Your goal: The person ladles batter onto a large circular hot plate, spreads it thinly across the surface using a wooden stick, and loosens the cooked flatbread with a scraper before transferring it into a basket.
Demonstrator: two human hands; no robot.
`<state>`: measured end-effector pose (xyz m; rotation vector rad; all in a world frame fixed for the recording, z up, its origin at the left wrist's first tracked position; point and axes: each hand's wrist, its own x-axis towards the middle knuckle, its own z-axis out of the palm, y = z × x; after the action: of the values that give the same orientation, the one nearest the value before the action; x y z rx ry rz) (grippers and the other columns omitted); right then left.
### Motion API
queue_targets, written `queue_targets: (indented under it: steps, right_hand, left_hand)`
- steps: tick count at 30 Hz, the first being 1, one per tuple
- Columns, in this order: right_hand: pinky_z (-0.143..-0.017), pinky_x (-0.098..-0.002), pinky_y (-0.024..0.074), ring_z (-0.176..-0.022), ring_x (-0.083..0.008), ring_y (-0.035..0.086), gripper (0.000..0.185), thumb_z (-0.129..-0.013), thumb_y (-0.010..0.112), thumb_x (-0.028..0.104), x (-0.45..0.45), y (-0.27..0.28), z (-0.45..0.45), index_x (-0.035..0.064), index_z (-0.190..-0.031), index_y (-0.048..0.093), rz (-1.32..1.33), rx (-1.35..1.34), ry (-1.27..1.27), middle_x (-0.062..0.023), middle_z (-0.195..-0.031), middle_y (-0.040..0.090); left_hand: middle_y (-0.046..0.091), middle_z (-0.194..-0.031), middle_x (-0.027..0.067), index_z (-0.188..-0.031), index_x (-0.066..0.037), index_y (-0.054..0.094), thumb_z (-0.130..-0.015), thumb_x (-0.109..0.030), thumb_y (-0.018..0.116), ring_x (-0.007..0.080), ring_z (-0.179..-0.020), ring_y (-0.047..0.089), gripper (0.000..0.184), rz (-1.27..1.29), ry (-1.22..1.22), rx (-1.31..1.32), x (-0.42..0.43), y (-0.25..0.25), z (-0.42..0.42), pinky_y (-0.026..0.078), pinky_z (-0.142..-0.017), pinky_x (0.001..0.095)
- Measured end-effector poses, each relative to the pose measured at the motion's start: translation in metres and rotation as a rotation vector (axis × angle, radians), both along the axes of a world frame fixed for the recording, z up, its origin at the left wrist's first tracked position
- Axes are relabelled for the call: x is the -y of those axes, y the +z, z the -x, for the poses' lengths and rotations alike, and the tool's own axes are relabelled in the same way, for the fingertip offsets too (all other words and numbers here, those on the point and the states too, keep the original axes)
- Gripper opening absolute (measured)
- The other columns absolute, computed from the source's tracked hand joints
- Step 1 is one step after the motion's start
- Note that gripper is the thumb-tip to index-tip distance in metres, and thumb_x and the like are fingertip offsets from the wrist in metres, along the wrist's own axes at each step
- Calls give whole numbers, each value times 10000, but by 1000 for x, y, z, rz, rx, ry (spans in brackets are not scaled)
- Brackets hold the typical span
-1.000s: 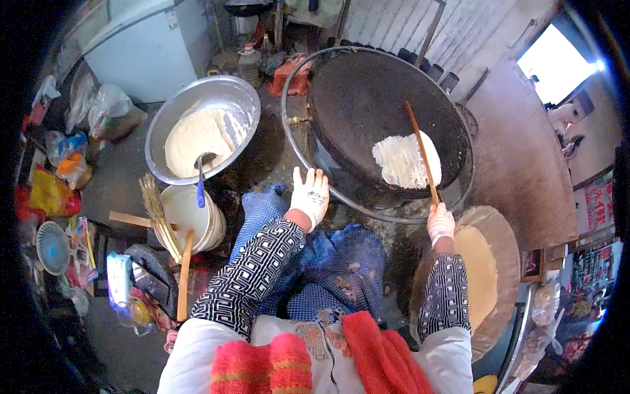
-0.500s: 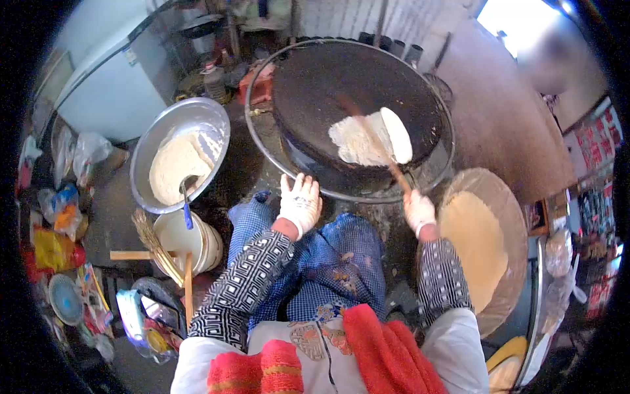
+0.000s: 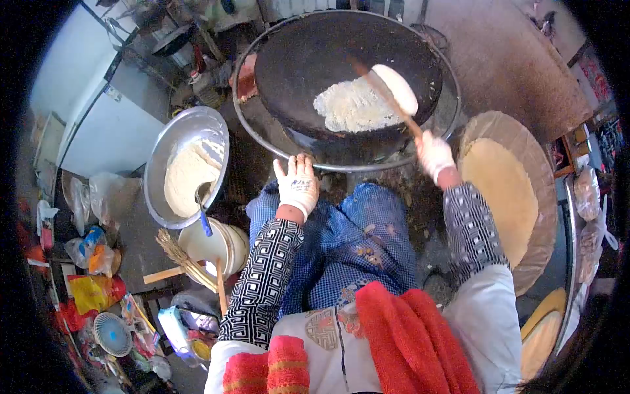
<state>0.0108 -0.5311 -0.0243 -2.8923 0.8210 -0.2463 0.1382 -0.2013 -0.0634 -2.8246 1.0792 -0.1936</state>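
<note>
Spreader (image 3: 392,100) has swung left across the griddle (image 3: 312,52) from its near-upright line in the oldest frame; the pale batter patch (image 3: 351,108) under it is now wider. Thick white lump (image 3: 397,90) still sits at the patch's right edge

Right hand (image 3: 434,155): gloved, closed round the spreader's near end, beside the griddle's right front. Blade is motion-blurred, lies over the batter between patch and lump

Left hand (image 3: 298,185): gloved, open, back up, grasping nothing. Fingertips at the near side of the metal ring (image 3: 367,169) around the griddle; can't tell if they touch it

Containers:
- metal bowl (image 3: 152,174), left of griddle, tilted in view: thick off-white batter (image 3: 186,182) inside, some smeared up the wall. Blue-handled ladle (image 3: 205,222) dips in, handle over the near rim
- white bucket (image 3: 240,244), just below the bowl: straw brush (image 3: 176,249) and two wooden sticks, one (image 3: 164,274) out to the left, one (image 3: 222,289) toward the body. Can't tell what's inside
- big round lined tray (image 3: 546,164), right of the right hand: wide flat tan sheet (image 3: 502,197) in it
- clear plastic jug (image 3: 207,90) behind the bowl, contents too blurred to tell
- pale blue basket (image 3: 113,333) lower left, among bags and packets
</note>
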Motion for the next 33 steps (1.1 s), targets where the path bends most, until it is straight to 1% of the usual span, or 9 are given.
queue_targets:
  steps: [2,4,6,14,22,27,29,30,33]
  right_hand:
    - [-654,-515,524,-726,-408,653,283,-939,518,321,-3,-30,19,40,-951,553,62,-42,216,-219,-776,659]
    - [-649,-522,524,-722,-411,652,291,-942,504,336,44,-70,17,50,-965,552,-277,15,-78,-222,-768,658]
    - [-629,-533,515,-711,-417,650,280,-961,471,323,49,-34,15,57,-959,558,116,-33,-103,-225,-762,657]
    - [-784,-517,503,-847,-424,652,343,-976,408,332,52,-25,14,31,-1023,566,17,-86,-147,-260,-856,670]
    - [-639,-503,525,-697,-406,651,289,-958,471,308,23,-45,68,40,-1006,568,107,-78,64,-233,-742,657]
    - [-531,-456,530,-622,-314,667,231,-906,504,186,24,0,92,62,-764,637,174,211,153,-146,-670,647]
    - [-585,-425,556,-714,-311,687,235,-917,477,202,3,10,108,3,-895,600,214,128,237,-167,-754,679]
    - [-737,-436,545,-891,-329,681,318,-965,447,274,-12,27,109,-16,-1016,567,-96,-98,81,-233,-912,677]
    - [-727,-441,542,-833,-345,682,317,-958,426,230,12,-1,120,-41,-1011,582,-135,64,-96,-229,-856,682]
  left_hand:
    - [443,-1444,146,-1349,-31,470,-883,-326,512,307,-1358,380,553,24,16,36,-4,-14,-6,92,-1110,658]
    - [453,-1433,141,-1342,-31,475,-889,-306,501,312,-1345,388,530,38,30,35,-6,-9,-5,108,-1104,662]
    - [457,-1429,138,-1338,-34,477,-890,-299,500,305,-1346,386,521,28,31,71,-9,-7,-5,118,-1102,661]
    - [447,-1440,126,-1344,-43,470,-905,-320,486,296,-1351,383,520,-13,112,5,-9,5,-12,128,-1099,660]
    - [304,-1549,95,-1428,-75,390,-937,-219,406,261,-1426,284,513,-67,236,-142,-15,17,-13,64,-1138,624]
    - [503,-1387,96,-1277,-102,542,-851,-234,515,221,-1320,414,447,-35,190,-59,-24,35,-11,223,-1070,574]
    - [432,-1455,113,-1357,-78,481,-850,-323,564,262,-1372,354,569,62,114,-60,-13,52,28,192,-1089,613]
    - [435,-1446,132,-1348,-49,476,-867,-325,548,289,-1375,347,559,133,55,-62,-10,44,50,163,-1104,624]
    - [441,-1431,160,-1358,-12,445,-876,-352,535,327,-1376,338,596,107,-112,-57,4,25,119,140,-1111,633]
